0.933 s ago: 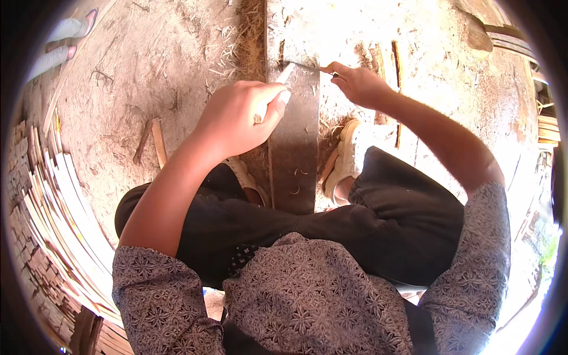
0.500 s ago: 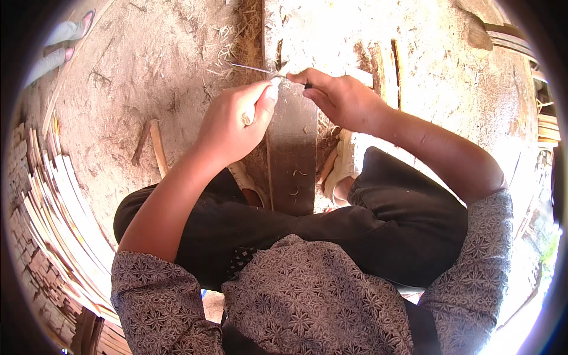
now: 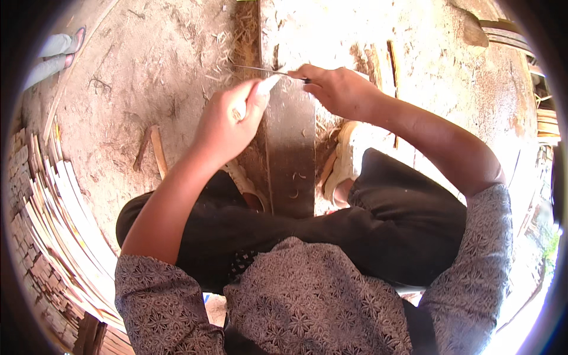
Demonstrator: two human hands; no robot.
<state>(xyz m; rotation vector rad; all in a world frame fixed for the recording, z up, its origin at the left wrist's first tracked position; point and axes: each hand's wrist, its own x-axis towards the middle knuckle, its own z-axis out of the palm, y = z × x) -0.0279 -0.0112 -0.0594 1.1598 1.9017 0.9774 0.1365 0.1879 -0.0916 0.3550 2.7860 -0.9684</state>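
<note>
My left hand (image 3: 223, 121) is closed around a short, pale piece of wood (image 3: 269, 83). One end of it juts out past my thumb, and the other shows at the base of my fist. In my right hand (image 3: 343, 93) is a knife; its thin blade (image 3: 258, 68) points left and lies across the wood's far end. Most of the dark handle (image 3: 306, 81) is hidden by my fingers. Both hands are above a dark wooden plank (image 3: 291, 139) that runs away from me between my feet.
Curled shavings (image 3: 245, 44) litter the ground beside the plank. A loose stick (image 3: 158, 151) lies to the left, with long split strips (image 3: 74, 207) stacked beyond it. Another person's legs (image 3: 56, 53) show at far left. A wooden block (image 3: 467, 26) sits at far right.
My left hand has drawn slightly left and back toward me with the wood, tilting it a little. The right hand and knife have shifted only slightly.
</note>
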